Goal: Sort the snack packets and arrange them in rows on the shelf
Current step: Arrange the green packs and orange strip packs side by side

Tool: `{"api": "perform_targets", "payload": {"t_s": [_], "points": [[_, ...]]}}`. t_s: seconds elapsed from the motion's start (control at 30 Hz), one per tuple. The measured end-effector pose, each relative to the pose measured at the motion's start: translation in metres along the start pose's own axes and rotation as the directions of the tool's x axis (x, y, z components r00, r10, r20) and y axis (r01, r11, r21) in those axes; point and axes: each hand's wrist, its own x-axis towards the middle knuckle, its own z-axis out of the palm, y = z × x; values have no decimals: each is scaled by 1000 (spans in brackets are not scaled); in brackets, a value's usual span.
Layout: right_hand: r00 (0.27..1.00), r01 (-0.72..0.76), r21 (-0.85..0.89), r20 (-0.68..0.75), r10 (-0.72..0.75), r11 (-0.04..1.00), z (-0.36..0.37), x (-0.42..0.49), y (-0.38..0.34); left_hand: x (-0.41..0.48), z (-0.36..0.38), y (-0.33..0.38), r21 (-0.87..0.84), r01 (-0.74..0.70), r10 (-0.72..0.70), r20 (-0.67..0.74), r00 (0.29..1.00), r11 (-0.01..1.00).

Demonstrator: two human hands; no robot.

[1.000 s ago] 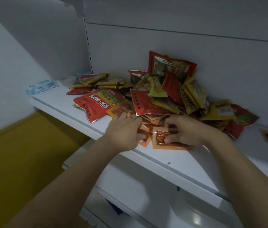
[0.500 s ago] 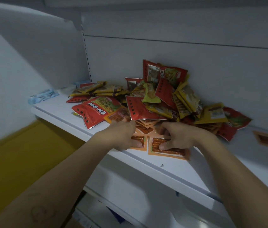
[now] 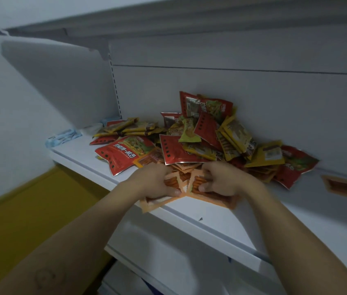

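1. Head view: my left hand [image 3: 154, 184] curls round a fan of orange packets [image 3: 156, 204] at the front edge of the shelf [image 3: 221, 228], thumb pressing on top.
2. My right hand [image 3: 226, 179], fingers curled, pinches a second packet [image 3: 217, 199] lying on the shelf just beside.
3. The pile [image 3: 202, 143] (red, yellow, green bags) sits right behind my knuckles, against the back panel [image 3: 253, 99].

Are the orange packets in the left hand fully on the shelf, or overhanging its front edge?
Overhanging: the orange packets gripped by the left hand stick a corner out past the shelf's front edge.
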Motion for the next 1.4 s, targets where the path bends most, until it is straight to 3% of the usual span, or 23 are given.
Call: {"api": "perform_targets", "payload": {"t_s": [0.1,0.17,0.23,0.33,0.4,0.47,0.57,0.63,0.73,0.87,0.93,1.0,1.23,1.4], "points": [[994,36,201,-107,-15,979,-5,0,4,-6,-4,-5,-261,85,-111,-87,990,962],[986,42,411,-163,28,911,-6,0,5,-9,-6,-7,-411,112,-191,-156,969,905],[977,33,633,-185,109,773,-5,1,1,-12,-8,-5,-574,108,-276,-215,937,812],[970,45,874,-154,188,485,3,4,-10,-14,-7,1,-704,81,-356,-254,899,706],[972,51,942,-124,202,332,9,5,-19,-14,-1,8,-775,66,-380,-232,895,628],[965,81,962,-142,221,261,15,8,-28,-13,7,18,-886,48,-402,-161,902,462],[908,170,901,-300,292,399,26,14,-37,-10,17,33,-992,4,-334,-40,942,129],[870,205,863,-377,317,463,33,17,-42,-8,22,40,-998,-43,-275,-57,960,56],[845,203,745,-461,271,635,37,23,-46,-6,26,43,-980,-130,-237,-164,958,152],[876,107,674,-412,251,731,21,31,-44,-8,19,20,-978,-58,-388,-133,912,200],[914,21,418,-377,152,908,17,33,-37,-11,12,0,-976,-14,-455,-114,883,218],[948,-31,116,-312,66,993,22,34,-36,-15,7,-21,-975,24,-511,-95,854,222],[943,-133,-301,-330,28,944,35,49,-63,-27,3,-54,-976,78,-538,-45,842,203],[947,-205,-303,-301,111,931,57,58,-66,-31,7,-65,-974,84,-525,-40,850,211]]}}
